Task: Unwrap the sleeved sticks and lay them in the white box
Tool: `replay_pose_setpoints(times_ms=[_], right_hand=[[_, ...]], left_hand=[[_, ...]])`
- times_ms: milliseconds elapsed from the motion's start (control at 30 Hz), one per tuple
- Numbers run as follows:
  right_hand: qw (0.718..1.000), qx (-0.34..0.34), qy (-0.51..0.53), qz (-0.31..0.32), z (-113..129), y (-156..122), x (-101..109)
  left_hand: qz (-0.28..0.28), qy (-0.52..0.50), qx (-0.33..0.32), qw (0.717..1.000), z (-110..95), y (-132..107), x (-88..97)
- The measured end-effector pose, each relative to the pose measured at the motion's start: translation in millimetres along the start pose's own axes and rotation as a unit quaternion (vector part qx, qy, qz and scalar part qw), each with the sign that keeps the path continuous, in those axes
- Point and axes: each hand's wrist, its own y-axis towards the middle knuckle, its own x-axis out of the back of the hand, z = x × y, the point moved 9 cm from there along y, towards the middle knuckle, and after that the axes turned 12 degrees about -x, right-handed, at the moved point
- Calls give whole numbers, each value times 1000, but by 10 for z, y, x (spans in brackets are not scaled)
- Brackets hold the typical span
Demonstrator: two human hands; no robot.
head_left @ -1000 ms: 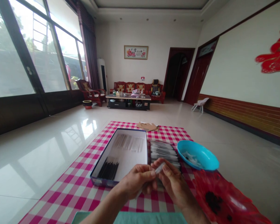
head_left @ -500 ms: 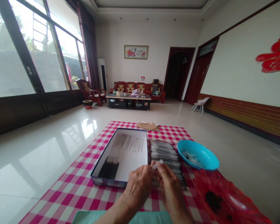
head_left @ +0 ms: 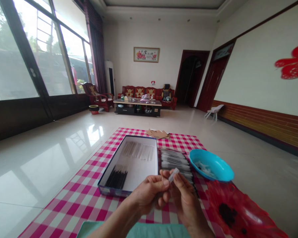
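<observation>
Over the near side of the table, both of my hands meet at a small whitish translucent plastic piece (head_left: 173, 174). My left hand (head_left: 147, 193) pinches its lower left side with thumb and forefinger. Thumb and fingers of my right hand (head_left: 186, 196) close on it from the right. Just behind lies a row of slim sleeved sticks (head_left: 173, 157), whitish and black, partly covered by my hands. To the left is a shallow box (head_left: 140, 170) with a white inside. Thin black sticks (head_left: 116, 178) fill its near left corner, and clear slender tubes (head_left: 139, 150) lie at its far end.
A blue bowl (head_left: 225, 172) with small whitish pieces (head_left: 205, 169) stands right of the row. Nearer is a red translucent dish (head_left: 255, 208) holding something black (head_left: 227, 213). Torn cardboard (head_left: 159, 134) lies at the far edge of the checked tablecloth (head_left: 72, 201).
My left hand has turned, its fingers now more spread beneath the piece. The whitish piece shows more and has shifted slightly right. The view has moved a little.
</observation>
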Motion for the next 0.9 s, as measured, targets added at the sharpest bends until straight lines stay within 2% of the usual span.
replay_pose_setpoints(times_ms=[67, 100, 167, 233, 267, 333, 367, 400, 433, 467, 533, 600, 633, 667, 700, 767, 900], right_hand=[[1000, -8, 8, -4, -40, 36, 24], [1000, -13, 12, -6, -69, 52, 34], [1000, -18, 16, -12, -120, 73, 50], [999, -14, 20, -34, -158, 80, 88], [998, -9, 26, -51, -170, 76, 119], [995, -4, 41, -85, -196, 61, 174], [994, -4, 42, -99, -209, 51, 191], [993, -6, 39, -108, -216, 41, 199], [993, -8, 32, -117, -214, 31, 205], [992, -11, 23, -124, -205, 22, 211], [991, -11, 13, -134, -138, 14, 234], [991, 16, 27, -127, 25, 24, 263], [992, 37, 41, -115, 135, 35, 277], [992, 57, 54, -99, 248, 51, 290], [992, 72, 65, -83, 351, 70, 303], [993, 78, 65, -63, 493, 108, 341], [997, 37, -17, -70, 561, 139, 438]], left_hand=[[-54, 148, -103, 982, -193, 0, 107], [-89, 243, -150, 954, -299, -30, 151], [-138, 428, -222, 865, -468, -117, 149], [-135, 561, -270, 771, -525, -179, 41], [-123, 604, -285, 734, -516, -196, -18], [-108, 655, -301, 685, -482, -218, -97], [-106, 665, -302, 675, -474, -225, -117], [-103, 662, -301, 679, -472, -227, -131], [-97, 645, -299, 697, -478, -224, -138], [-92, 614, -295, 727, -491, -218, -132], [-86, 506, -257, 819, -485, -176, -60], [-78, 349, -162, 920, -355, -109, 58], [-67, 268, -105, 955, -253, -84, 92], [-52, 197, -56, 977, -156, -69, 102], [-37, 144, -24, 989, -85, -59, 101], [-26, 98, -12, 995, -28, -33, 118], [-57, 139, -41, 988, -19, 19, 205]])
